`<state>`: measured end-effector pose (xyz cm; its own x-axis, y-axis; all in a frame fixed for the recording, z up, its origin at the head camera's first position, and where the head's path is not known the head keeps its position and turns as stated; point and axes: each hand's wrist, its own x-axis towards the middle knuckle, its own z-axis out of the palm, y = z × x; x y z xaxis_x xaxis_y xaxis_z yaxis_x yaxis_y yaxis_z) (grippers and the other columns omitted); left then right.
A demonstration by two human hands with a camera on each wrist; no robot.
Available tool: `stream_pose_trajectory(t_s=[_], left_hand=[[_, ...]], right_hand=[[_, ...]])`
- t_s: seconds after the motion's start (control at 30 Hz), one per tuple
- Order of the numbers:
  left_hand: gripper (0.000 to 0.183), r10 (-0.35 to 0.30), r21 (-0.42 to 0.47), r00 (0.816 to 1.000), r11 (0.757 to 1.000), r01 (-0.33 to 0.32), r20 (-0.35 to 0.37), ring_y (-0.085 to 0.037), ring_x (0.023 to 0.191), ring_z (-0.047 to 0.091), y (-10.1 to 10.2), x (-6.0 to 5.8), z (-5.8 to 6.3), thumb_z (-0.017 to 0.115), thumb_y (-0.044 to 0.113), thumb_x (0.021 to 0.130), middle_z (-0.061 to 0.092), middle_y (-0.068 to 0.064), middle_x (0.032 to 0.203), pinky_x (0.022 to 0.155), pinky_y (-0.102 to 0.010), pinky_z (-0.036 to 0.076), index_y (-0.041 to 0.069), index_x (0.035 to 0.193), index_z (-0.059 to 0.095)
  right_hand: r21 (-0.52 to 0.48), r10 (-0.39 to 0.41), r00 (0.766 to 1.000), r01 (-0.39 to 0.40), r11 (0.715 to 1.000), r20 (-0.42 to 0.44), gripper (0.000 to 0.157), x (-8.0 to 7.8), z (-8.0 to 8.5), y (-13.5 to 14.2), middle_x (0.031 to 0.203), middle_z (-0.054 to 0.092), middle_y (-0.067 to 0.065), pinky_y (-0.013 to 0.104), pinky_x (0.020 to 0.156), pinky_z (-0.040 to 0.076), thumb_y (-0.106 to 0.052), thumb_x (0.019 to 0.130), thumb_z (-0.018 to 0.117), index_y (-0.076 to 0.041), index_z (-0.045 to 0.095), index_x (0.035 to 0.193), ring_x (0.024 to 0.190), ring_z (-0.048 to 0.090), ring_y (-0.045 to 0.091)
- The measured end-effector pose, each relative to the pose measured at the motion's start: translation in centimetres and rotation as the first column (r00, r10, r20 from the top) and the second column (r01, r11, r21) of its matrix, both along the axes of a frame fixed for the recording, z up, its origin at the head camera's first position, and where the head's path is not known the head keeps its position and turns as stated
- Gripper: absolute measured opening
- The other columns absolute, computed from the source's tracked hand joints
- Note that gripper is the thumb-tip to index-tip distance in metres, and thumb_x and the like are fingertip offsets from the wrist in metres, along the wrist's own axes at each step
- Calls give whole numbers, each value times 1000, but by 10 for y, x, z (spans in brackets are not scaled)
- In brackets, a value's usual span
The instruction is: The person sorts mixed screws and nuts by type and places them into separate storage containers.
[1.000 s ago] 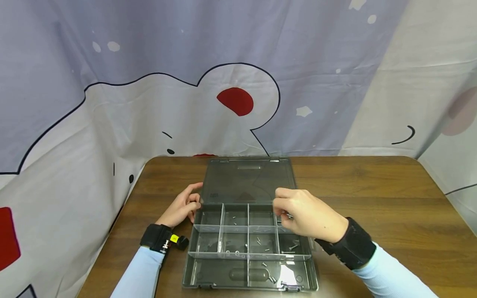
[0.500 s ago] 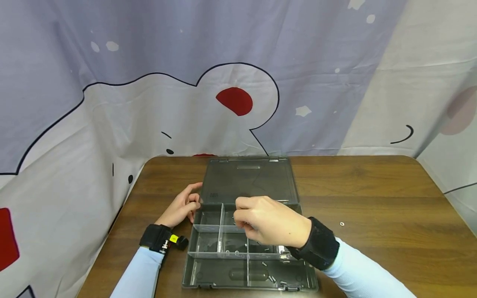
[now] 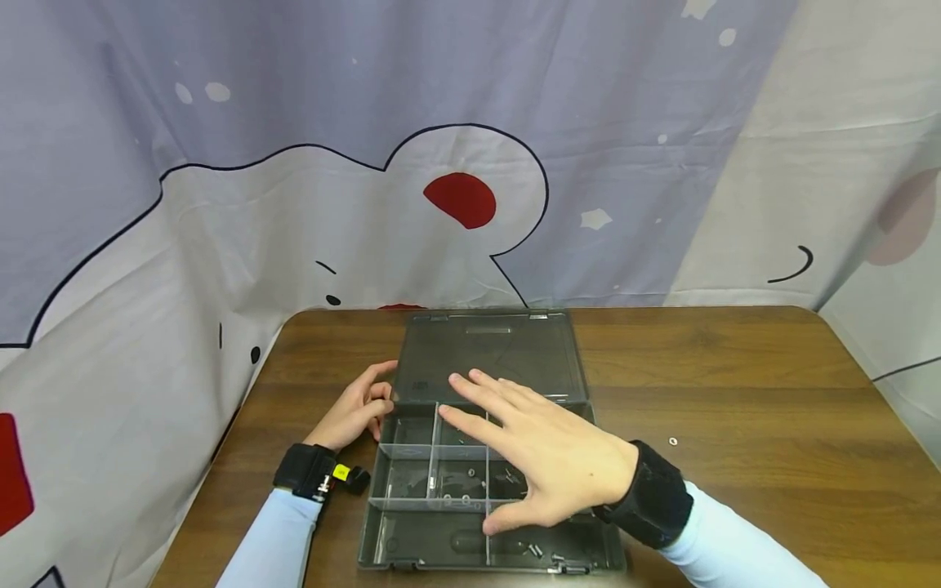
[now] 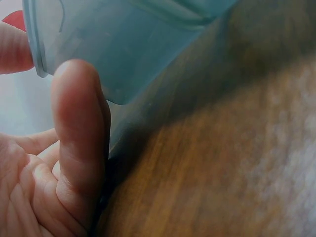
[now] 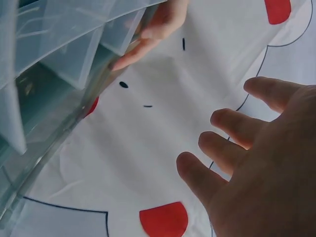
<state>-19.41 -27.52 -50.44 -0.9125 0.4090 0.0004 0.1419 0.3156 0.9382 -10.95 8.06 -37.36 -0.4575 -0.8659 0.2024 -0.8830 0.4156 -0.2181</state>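
A grey see-through compartment box (image 3: 423,535) lies on the table with its lid (image 3: 491,359) folded back. Small screws (image 3: 535,550) and several nuts (image 3: 466,499) lie in its compartments; one nut (image 3: 471,472) sits in the middle-row compartment. My left hand (image 3: 353,412) holds the box's left side near the hinge. In the left wrist view its thumb (image 4: 81,118) rests against the box wall, with another fingertip at the rim. My right hand (image 3: 551,453) hovers over the box, fingers spread and holding nothing, hiding the right-hand compartments.
A small washer or nut (image 3: 672,441) lies on the wooden table (image 3: 742,392) right of the box. Behind the table hangs a printed curtain (image 3: 353,229). Each wrist wears a black strap.
My right hand has moved left over the box, and its pinched fingers have spread. A nut now shows in the middle-row compartment. My left hand stays put.
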Motion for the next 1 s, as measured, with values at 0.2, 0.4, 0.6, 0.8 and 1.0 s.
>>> stream_pose_trajectory(t_s=[0.2,0.4,0.6,0.8,1.0], left_hand=[[68,-6,3,1000,1000,6,3,-18,52,57,1,0,-1,52,-1,97,53,-7,84,48,-37,57,6,160,29],[68,-10,-1,1000,1000,10,-3,-19,51,57,1,0,0,52,0,97,53,-7,84,48,-37,56,5,160,28],[68,-3,-7,1000,1000,3,1,-18,52,57,0,1,1,52,-1,97,53,-8,84,48,-37,57,5,160,28],[68,0,-2,1000,1000,0,7,-17,54,56,0,0,0,52,-1,97,52,-7,86,48,-37,57,6,160,28],[68,4,1,1000,1000,-4,5,-17,54,56,0,1,1,52,-1,97,52,-7,86,48,-37,57,7,160,29]], right_hand=[[-9,-81,997,81,997,-2,109,-4,-9,28,175,11,5,56,125,29,-73,83,72,-22,24,166,161,17,30],[10,-206,978,206,978,-45,107,-12,-33,72,173,18,14,58,123,32,-65,81,79,-14,31,164,159,24,37],[0,-318,947,318,948,-53,100,-16,-56,119,169,28,18,63,116,38,-63,84,78,-13,38,160,152,35,43],[18,-407,913,407,913,-34,89,-14,-72,161,165,36,17,62,112,42,-56,87,78,-10,46,155,147,42,42],[39,-419,904,423,905,-91,58,-12,-84,188,138,61,18,50,93,58,-26,81,89,-1,68,129,118,67,35]])
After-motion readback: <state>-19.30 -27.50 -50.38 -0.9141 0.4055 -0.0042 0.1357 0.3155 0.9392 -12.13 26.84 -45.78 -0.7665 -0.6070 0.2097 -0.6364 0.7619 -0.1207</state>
